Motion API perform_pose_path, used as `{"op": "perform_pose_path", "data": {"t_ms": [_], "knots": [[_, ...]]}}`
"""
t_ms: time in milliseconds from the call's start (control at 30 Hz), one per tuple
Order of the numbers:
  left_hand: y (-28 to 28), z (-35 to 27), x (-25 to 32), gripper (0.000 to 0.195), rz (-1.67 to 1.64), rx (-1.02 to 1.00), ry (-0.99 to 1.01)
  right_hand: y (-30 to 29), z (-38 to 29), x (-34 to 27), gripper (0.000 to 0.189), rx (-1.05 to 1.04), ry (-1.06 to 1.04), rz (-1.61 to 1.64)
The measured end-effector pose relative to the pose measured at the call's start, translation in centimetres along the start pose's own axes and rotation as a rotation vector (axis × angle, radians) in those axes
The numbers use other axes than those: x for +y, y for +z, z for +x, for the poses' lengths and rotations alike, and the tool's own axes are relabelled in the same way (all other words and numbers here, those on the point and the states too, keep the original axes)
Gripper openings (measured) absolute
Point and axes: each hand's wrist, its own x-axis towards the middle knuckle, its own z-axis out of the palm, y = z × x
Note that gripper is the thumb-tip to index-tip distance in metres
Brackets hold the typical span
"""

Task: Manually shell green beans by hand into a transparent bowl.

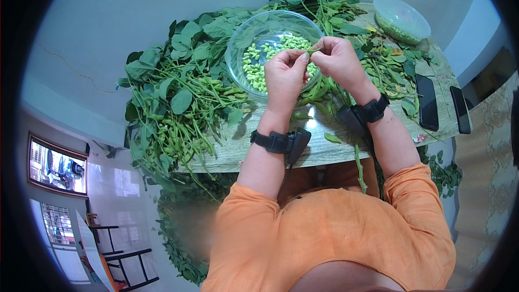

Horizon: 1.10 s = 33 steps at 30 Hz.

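Observation:
My left hand (286,71) and my right hand (338,63) meet above the near right rim of a clear plastic bowl (235,65). Between their fingertips they pinch a green bean pod (314,51). Shelled green beans (255,75) lie loose across the bottom of the bowl, partly hidden by my left hand. Just below my hands, several whole pods (320,91) rest on the table, and a single pod (333,138) lies nearer to me. Both wrists wear black straps with small dark devices.
Leafy bean plants (190,89) cover the wooden-topped table (251,146) on the left and behind the bowl. Loose pods and stems (385,69) lie at right. A lidded bowl of beans (401,20) stands at the back right corner. Two phones (427,101) lie near the right edge.

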Motion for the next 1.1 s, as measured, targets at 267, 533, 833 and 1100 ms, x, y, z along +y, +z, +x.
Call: {"op": "perform_pose_path", "data": {"t_ms": [267,533,833,1100], "knots": [[-0.5,0.4,-0.9,0.010,0.153,-0.019,0.012,-0.7,-0.3,-1.0,0.008,-0.142,-0.190,-0.368],[-1.3,0.8,-0.4,0.009,-0.247,-0.090,-0.263,-0.9,-0.1,-0.2,0.008,-0.213,-0.309,-0.331],[-0.8,0.5,-0.1,0.010,-0.002,0.048,-0.020,-0.5,0.0,-0.3,0.015,-0.169,-0.049,-0.142],[-2.2,1.0,0.4,0.009,-0.429,-0.068,-0.349,-0.7,0.1,0.0,0.011,-0.274,-0.033,0.041]]}}
